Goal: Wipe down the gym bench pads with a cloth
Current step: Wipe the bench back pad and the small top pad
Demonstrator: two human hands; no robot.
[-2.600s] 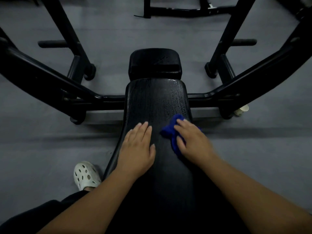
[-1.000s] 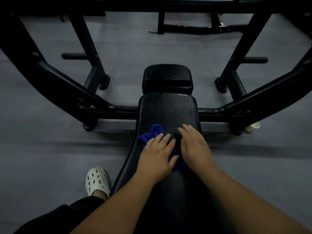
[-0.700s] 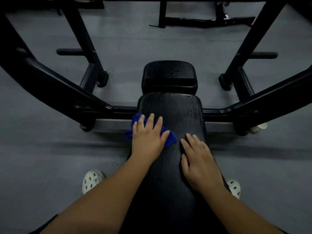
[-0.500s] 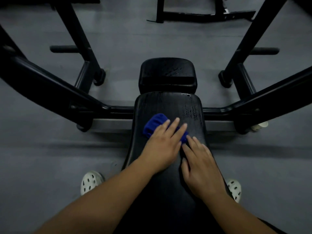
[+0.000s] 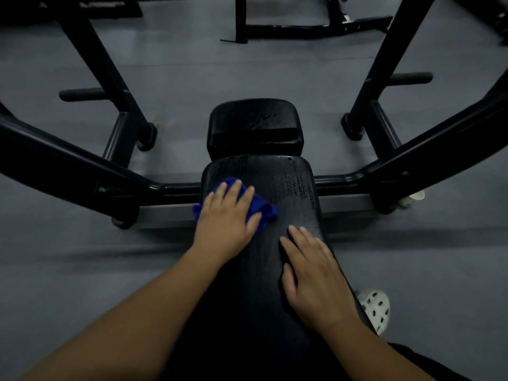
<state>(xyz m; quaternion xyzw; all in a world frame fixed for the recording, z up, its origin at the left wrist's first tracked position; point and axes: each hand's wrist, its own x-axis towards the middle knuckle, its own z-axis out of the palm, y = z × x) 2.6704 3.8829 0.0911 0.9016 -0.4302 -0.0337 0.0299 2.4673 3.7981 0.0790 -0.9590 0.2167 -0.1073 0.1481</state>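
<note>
Left hand point(image 5: 228, 215) flat, fingers spread, presses the blue cloth point(image 5: 264, 210) on the long pad point(image 5: 291, 188) at its left edge, near the far end. Right hand point(image 5: 313, 273) flat, fingers straight, rests on the pad's right side, nearer the person. Small pad point(image 5: 254, 123) just beyond. White shoe point(image 5: 376, 309) on the floor point(image 5: 82, 270), right.

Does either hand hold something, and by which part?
Nothing is gripped. The left hand presses the blue cloth flat, over its middle; the right hand rests on the bench pad.
</note>
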